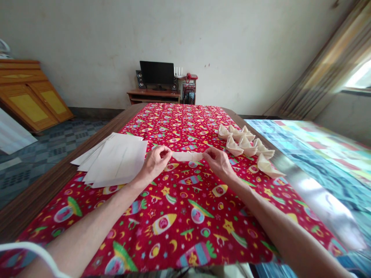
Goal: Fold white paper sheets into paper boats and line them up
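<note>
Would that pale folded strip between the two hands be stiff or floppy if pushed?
Probably light: the pale strip looks like paper, pinched by its ends in the left hand and right hand. It may be fairly stiff, spanning between them without obvious sag. Being narrow and thin-looking, it could crease if pushed.

Left grip (156,161), right grip (218,162); both pinched

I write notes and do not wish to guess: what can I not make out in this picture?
Head view:
Paper strip's ends: hidden by left hand and right hand.
Lower sheets: mostly covered by the top sheet.
Window: cut off by the right edge, washed out by glare.
Red thing by the screen: too small to name.
</note>
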`<state>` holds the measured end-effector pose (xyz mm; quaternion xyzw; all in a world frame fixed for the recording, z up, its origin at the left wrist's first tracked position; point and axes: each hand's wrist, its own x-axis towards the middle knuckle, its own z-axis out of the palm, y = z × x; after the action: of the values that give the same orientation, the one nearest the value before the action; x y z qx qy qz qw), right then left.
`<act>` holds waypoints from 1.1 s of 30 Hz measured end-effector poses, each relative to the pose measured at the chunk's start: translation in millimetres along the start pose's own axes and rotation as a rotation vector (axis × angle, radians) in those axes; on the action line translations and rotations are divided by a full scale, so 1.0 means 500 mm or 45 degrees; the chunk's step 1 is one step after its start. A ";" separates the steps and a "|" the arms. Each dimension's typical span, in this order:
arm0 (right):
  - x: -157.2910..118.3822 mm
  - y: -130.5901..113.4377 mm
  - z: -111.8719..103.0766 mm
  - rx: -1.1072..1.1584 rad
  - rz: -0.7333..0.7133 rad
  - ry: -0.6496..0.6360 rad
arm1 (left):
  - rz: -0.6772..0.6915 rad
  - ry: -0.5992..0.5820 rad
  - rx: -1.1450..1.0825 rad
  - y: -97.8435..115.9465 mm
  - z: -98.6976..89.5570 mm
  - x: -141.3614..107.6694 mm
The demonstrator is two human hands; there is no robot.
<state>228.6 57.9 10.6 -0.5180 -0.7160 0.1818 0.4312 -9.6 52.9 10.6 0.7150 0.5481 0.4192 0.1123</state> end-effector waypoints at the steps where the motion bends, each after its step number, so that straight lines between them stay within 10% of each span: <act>1: 0.000 0.002 0.001 -0.026 0.037 -0.021 | 0.028 -0.024 0.066 -0.005 0.003 0.001; 16: -0.014 0.013 0.021 -0.605 0.083 -0.108 | 0.380 -0.174 0.420 0.005 0.020 -0.029; 21: -0.015 0.012 0.023 -0.710 0.066 -0.100 | 0.763 -0.587 0.487 0.035 0.017 -0.044; 28: -0.022 0.014 0.027 -0.728 0.051 -0.079 | 0.664 -0.746 0.485 0.030 0.031 -0.057; 33: -0.035 0.000 0.010 -0.730 -0.288 -0.044 | 0.701 -0.724 0.379 0.012 0.036 -0.055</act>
<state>226.2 43.4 0.3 -0.5322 -0.7985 -0.0679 0.2728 6.4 31.9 -10.1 0.9303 0.3385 0.1360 0.0385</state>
